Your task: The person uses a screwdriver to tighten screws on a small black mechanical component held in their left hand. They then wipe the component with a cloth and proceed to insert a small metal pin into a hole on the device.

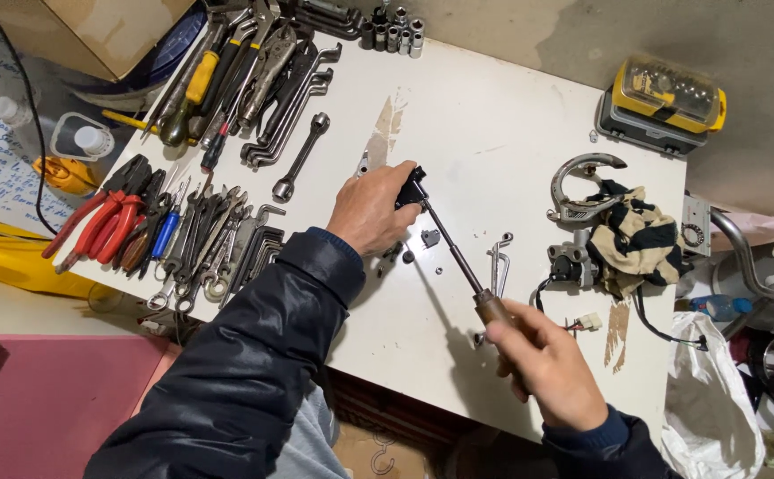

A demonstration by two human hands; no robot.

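Screwdriver [458,259] handle hidden in right hand [551,368] fist; left hand [371,211] pinching small black part [412,191], mostly covered.

A white table [511,115] with scuffed patches stands on a grey concrete floor [671,35]. A pink mat [50,399] lies at lower left, a cardboard box [94,31] at upper left. Light is even.

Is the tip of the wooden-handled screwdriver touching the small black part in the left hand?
Touching: the head view shows the screwdriver shaft ending against the black part gripped by the left hand.
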